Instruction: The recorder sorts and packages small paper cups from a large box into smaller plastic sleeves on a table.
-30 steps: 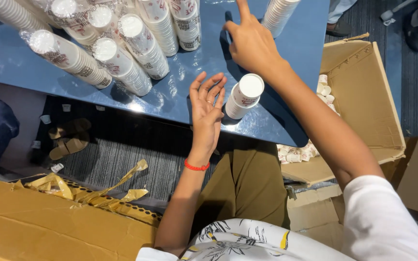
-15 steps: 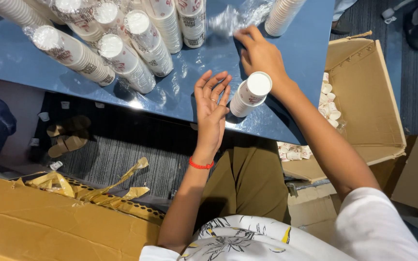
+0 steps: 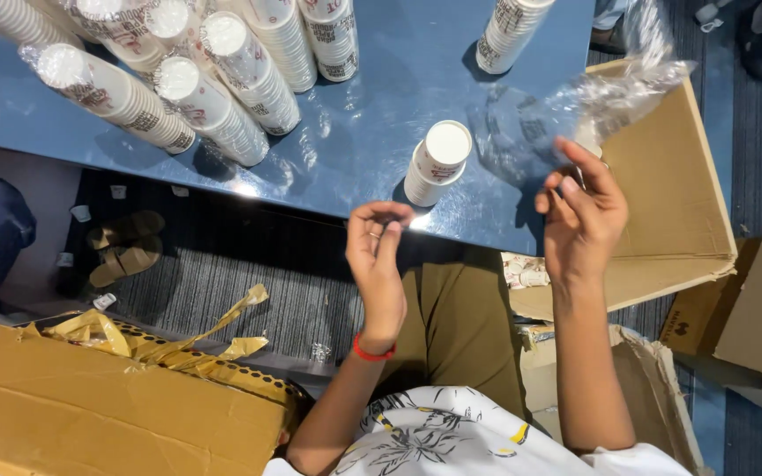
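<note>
Right hand (image 3: pixel 580 220) fingers pinch crinkled clear plastic wrap (image 3: pixel 615 92), lifted above blue counter (image 3: pixel 381 115) edge. Left hand (image 3: pixel 377 256) loosely curled, empty, near short white paper-cup stack (image 3: pixel 438 161). Best: pull wrap clear without tipping stack.

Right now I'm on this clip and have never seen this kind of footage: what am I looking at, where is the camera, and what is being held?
There is no machine: a person works with bare hands, filmed by one camera on their head, looking down. The left hand hangs empty, fingers curled, before the blue table. The right hand pinches a clear plastic wrapper pulled toward an open cardboard box. On the table a short stack of paper cups stands alone; wrapped sleeves of cups lie farther back. Another cardboard box sits lower left.
</note>
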